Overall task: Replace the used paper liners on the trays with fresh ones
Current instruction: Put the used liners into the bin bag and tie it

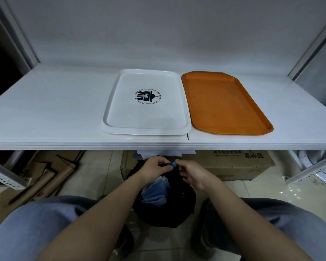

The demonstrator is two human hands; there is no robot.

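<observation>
Both hands meet at the mouth of a black bag [169, 210] below the shelf's front edge: the left hand [154, 169] and right hand [191, 174] pinch its gathered top. Above, the white tray [109, 113] and orange tray [226, 102] lie side by side, bare, near the shelf's [45, 102] front edge

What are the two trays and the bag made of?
White tray: likely hard plastic or melamine, smooth and slightly glossy, printed logo. Orange tray: likely plastic, matte, faintly textured, no glare. Bag: thin black plastic film, judging by its crumpled folds and small glints.
</observation>
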